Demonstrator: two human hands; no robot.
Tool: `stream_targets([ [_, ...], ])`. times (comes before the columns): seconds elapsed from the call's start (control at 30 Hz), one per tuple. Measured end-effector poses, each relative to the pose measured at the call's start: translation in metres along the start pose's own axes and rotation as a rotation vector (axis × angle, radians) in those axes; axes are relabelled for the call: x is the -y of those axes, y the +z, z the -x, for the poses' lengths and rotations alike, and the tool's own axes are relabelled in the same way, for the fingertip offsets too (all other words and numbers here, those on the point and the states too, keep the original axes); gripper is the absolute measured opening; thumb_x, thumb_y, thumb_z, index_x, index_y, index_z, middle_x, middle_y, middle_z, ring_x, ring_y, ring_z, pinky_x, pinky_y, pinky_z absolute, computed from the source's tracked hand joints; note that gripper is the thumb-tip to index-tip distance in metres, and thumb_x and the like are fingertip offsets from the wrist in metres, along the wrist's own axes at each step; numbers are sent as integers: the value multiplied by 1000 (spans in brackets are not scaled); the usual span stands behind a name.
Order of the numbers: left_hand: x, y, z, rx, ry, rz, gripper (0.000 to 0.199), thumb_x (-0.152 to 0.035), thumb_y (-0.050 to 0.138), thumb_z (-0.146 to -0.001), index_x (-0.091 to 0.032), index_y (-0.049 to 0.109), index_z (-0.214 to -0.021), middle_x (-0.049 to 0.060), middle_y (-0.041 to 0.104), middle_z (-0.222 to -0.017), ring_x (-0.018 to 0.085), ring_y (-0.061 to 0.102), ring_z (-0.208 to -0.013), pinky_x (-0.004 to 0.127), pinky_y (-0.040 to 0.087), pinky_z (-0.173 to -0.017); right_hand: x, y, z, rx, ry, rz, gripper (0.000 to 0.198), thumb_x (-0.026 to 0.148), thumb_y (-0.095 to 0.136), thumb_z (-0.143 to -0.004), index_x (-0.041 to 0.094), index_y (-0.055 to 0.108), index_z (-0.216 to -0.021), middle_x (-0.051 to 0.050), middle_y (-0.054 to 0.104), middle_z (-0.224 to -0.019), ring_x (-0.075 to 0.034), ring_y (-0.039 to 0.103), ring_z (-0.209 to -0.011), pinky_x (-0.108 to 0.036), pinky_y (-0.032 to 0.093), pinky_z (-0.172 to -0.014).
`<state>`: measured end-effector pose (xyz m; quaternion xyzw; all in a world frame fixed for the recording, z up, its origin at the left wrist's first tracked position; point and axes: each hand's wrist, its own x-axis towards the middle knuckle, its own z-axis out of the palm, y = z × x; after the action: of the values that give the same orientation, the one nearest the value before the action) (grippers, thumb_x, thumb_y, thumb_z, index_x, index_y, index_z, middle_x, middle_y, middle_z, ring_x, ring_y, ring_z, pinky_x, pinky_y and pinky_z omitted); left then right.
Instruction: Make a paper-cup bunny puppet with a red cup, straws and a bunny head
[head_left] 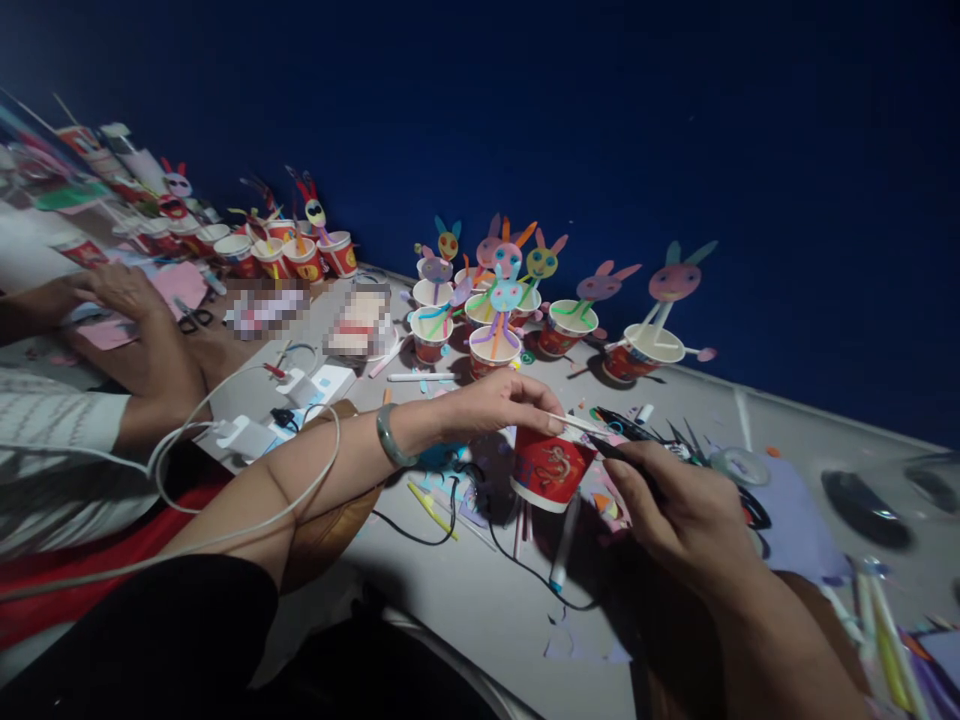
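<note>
In the middle of the head view a red paper cup (553,470) with a gold design stands between my hands. My left hand (514,402) is closed above its rim, thumb and fingers pinching a thin white stick (576,424) that points to the right. From the right, my right hand (686,500) grips a dark, slim, pen-like tool (626,457). Its tip meets the cup's upper right side, close to the stick; whether they touch I cannot tell. My right fingers hide much of the tool, so its exact kind is unclear.
Behind stand several paper cups with rabbit-faced figures, one a cup (637,352) at right. Black cables, a white marker (564,550) and paper scraps lie nearby. Scissors and purple paper (799,520) are at right. A power strip (315,400) and a co-worker's arm (161,340) are at left.
</note>
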<state>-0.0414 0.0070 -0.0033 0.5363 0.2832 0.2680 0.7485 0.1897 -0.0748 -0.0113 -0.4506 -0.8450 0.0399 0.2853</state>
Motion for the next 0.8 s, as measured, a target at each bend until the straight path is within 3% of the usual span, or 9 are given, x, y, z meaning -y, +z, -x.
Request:
stream_targets([
  [0.13,3,-4,-3,-11,48,-99,17,-23,82,-67,-11,72,-73,1,67,-74,10,59,-73,25,45,-75,0,-1,0,129,69,45,21,35,47,-100,21,59,-90,4,56,-54,-12,50,-43,-26,30,-50],
  [0.27,4,-7,-6,-20,141,-273,14,-24,80,-71,-12,72,-73,2,67,-77,12,59,-77,25,45,-76,0,0,0,115,14,228,29,38,42,-101,21,58,-83,1,57,-53,-13,47,-42,-27,24,-49],
  [0.47,3,-10,-6,8,262,-555,12,-25,77,-76,-14,74,-74,5,67,-82,14,60,-84,27,45,-84,6,1,1,128,-22,441,34,40,40,-101,20,59,-83,-4,65,-59,-16,54,-48,-29,20,-52],
  [0.63,8,-12,-6,96,302,-708,16,-30,72,-83,-14,75,-82,7,66,-88,16,59,-86,29,45,-84,15,-1,4,211,19,531,35,39,37,-102,20,62,-87,-5,68,-60,-16,51,-44,-31,13,-52],
  [0.8,10,-12,-5,219,393,-814,18,-30,67,-88,-14,74,-87,8,63,-90,17,57,-89,31,44,-89,25,-8,2,364,80,481,29,37,41,-99,22,62,-86,-3,64,-55,-17,51,-44,-31,11,-53],
])
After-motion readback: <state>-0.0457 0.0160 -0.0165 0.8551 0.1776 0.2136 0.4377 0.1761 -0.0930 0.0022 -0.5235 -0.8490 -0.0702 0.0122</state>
